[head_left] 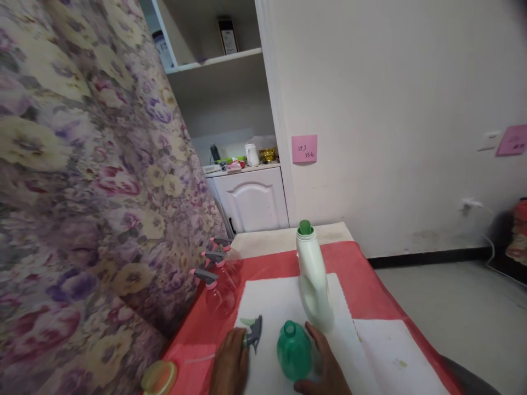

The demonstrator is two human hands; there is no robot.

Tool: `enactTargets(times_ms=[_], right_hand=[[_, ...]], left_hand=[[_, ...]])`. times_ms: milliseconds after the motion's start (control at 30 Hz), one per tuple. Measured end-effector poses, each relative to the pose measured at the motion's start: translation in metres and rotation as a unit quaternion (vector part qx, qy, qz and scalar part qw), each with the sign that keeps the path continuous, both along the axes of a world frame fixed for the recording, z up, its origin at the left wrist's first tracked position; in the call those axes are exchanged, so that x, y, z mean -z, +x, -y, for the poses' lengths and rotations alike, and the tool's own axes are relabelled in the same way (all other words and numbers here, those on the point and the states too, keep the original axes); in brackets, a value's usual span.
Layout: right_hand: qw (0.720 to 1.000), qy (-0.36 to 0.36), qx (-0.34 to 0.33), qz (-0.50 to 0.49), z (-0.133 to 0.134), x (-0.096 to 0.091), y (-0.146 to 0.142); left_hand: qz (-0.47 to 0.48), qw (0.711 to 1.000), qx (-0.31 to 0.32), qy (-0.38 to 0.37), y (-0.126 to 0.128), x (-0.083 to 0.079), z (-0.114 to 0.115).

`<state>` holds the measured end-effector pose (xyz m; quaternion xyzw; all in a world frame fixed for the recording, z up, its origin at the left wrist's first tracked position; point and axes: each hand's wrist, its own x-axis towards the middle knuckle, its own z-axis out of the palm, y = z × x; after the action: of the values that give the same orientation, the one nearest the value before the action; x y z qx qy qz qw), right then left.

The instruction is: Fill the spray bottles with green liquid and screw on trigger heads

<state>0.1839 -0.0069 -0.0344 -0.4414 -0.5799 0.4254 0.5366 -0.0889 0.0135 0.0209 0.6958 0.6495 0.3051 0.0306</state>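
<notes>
Two hands flank the open-necked green translucent plastic bottle (293,354) on the counter (370,291). The right hand (327,370) curls its fingers round it, seemingly steadying it. The left hand (230,365) pinches a grey trigger sprayer (254,332) in its fingers just beside it.

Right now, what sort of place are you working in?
Probably a room in a home: a floral curtain, a white cupboard, and a red-covered table where the left hand holds a spray head and the right hand a green bottle, beside a white detergent bottle.
</notes>
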Motion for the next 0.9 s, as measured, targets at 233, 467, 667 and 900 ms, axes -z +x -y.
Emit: enactTargets(times_ms=[233,467,667,900], right_hand=[[1.0,-0.022,-0.01,-0.008,-0.013,0.016,-0.019],[0.997,-0.022,0.026,0.071,-0.009,-0.001,-0.024],[0.996,-0.005,0.065,0.058,0.001,-0.009,-0.031],[0.999,0.002,0.018,0.051,0.003,-0.02,-0.019]], left_hand=[[-0.061,0.994,0.001,-0.088,0.01,-0.017,-0.001],[-0.063,0.993,0.002,-0.098,0.015,-0.026,-0.004],[-0.021,0.999,0.002,-0.048,0.018,-0.056,0.002],[0.237,0.97,-0.018,0.051,0.057,-0.146,0.031]])
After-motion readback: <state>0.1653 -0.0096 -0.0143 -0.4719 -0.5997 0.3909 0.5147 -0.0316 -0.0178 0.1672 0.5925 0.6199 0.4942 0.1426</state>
